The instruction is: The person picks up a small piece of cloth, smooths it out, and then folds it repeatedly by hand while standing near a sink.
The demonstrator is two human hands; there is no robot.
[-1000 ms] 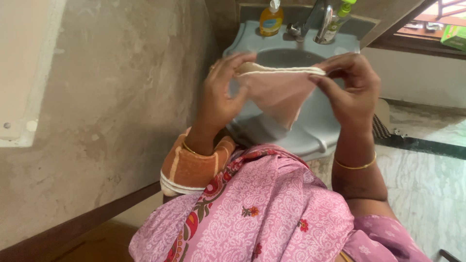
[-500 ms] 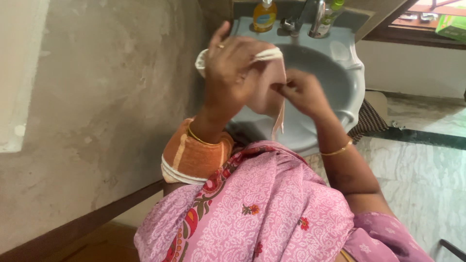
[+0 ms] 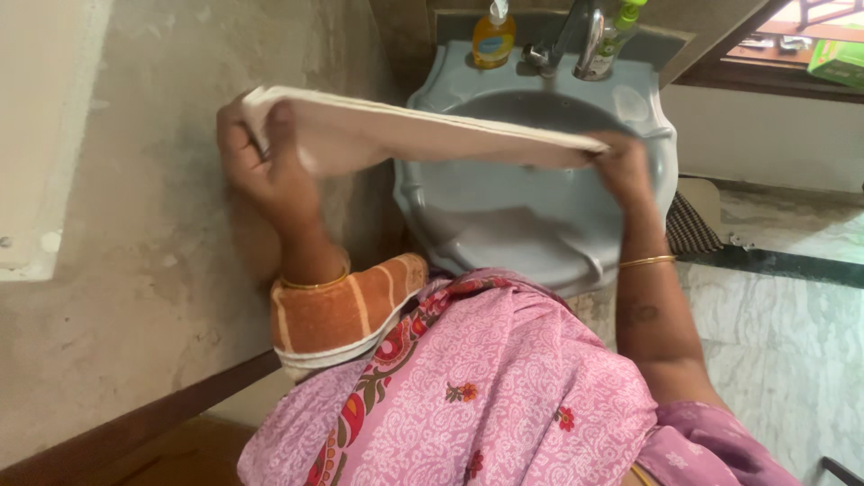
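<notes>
Stretching a pale cloth (image 3: 432,135) out flat between both hands, held up over a grey-blue sink (image 3: 531,225). Left hand (image 3: 265,166) is out by the concrete wall (image 3: 180,270), fingers curled shut on the cloth's left end, thumb on top, gold bangle at the wrist. Right hand (image 3: 621,166) is over the right part of the basin, fingers pressed together pinching the cloth's right end; gold bangle on that wrist too. Cloth runs taut, nearly level, sloping slightly down toward the right, cream edge facing the camera; it spans from the wall side across the basin, above it and not touching it.

Behind the basin on the sink ledge: yellow soap bottle (image 3: 494,36) at left, chrome tap (image 3: 576,40) in the middle, green bottle (image 3: 621,31) just beside the tap at right. Orange striped towel (image 3: 346,310) is draped over the left forearm. Pink patterned garment (image 3: 504,387) fills the lower middle. Marble floor (image 3: 792,342) at right, with a dark checked mat (image 3: 688,229) near the sink's right side. Window sill (image 3: 774,76) at upper right, green box (image 3: 837,63) on it.
</notes>
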